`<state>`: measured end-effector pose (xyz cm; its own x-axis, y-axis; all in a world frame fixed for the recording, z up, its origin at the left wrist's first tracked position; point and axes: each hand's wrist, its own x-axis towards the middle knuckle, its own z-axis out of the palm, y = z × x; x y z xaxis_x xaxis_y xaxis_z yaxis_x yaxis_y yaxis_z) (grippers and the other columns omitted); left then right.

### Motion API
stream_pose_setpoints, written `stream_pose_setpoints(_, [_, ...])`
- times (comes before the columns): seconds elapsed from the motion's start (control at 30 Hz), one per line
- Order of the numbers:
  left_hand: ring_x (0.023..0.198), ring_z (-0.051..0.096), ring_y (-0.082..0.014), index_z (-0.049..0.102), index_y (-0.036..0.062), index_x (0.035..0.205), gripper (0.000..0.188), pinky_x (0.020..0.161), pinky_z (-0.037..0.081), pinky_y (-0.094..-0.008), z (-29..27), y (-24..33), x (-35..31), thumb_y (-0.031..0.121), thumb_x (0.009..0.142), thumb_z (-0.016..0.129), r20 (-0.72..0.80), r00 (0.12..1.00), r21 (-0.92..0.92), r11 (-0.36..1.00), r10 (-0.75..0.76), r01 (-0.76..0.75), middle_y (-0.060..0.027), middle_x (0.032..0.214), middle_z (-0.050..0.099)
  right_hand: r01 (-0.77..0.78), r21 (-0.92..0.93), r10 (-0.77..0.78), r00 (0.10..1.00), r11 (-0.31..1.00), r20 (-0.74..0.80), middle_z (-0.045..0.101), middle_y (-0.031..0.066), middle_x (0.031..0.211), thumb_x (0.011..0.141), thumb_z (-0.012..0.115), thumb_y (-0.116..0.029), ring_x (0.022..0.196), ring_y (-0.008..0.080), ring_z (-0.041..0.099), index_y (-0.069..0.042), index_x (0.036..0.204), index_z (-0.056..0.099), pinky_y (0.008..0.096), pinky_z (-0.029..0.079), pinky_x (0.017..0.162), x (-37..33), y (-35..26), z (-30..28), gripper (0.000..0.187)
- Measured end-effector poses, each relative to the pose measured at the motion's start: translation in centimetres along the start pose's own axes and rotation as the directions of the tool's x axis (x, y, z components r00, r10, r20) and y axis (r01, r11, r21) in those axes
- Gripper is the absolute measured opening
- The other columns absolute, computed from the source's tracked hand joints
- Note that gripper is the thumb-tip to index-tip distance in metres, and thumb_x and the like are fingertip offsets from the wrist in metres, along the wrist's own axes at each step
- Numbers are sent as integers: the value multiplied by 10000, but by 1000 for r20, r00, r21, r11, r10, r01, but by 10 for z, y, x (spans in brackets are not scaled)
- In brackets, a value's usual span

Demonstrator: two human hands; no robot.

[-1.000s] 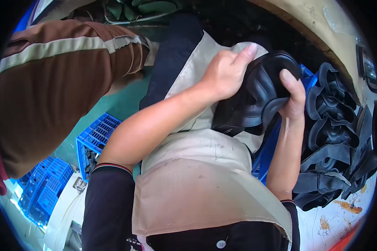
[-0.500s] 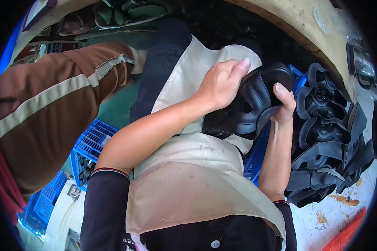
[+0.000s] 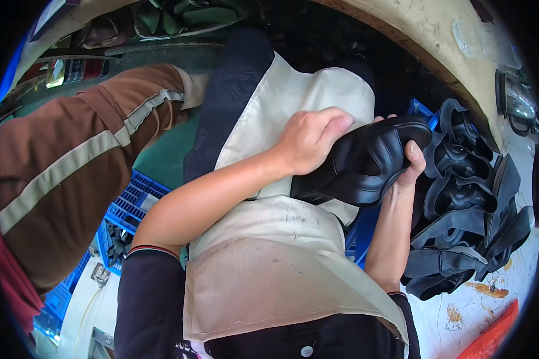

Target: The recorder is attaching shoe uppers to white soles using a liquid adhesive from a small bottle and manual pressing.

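Close in, over the cream apron [image 3: 281, 281], the left hand [image 3: 308, 140] and right hand [image 3: 410, 164] both clasp one black rubber piece [image 3: 368, 161]; beyond, a heap of similar black pieces [image 3: 467, 203] lies untouched, seemingly awaiting handling.

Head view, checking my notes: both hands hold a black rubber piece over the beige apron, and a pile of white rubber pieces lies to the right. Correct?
Not quite. The head view shows the pile is black, not white. Both the left hand and right hand do hold the black rubber piece over the beige apron.
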<state>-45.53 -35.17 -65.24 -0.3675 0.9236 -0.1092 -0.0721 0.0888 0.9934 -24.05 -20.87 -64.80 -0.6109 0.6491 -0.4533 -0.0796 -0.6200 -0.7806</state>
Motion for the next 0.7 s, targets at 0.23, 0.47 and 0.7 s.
stream_pose_setpoints(0.23, [533,527,-190,702,22,1034,279,580,428,-293,-18,-35,2,231,1041,518,-20,995,108,990,98,-96,-33,654,625,-22,-12,22,999,1000,40,619,180,1196,761,669,-548,997,275,616,-50,1297,585,394,487,913,25,14,18,736])
stream_pose_setpoints(0.47, [516,533,-196,702,42,1049,215,565,438,-313,-43,-50,7,188,1020,548,-85,984,83,985,159,-152,-36,641,626,-32,-10,31,998,999,-47,620,199,1267,789,664,-525,1067,286,632,-43,1334,577,400,497,943,44,31,21,733])
stream_pose_setpoints(0.7, [521,530,-192,709,35,992,215,582,450,-325,-53,-69,26,176,1008,548,-89,990,72,992,114,-108,-36,647,630,-110,217,91,991,970,94,621,211,1304,810,696,-473,1058,262,661,-33,1355,574,374,530,915,61,49,-6,710])
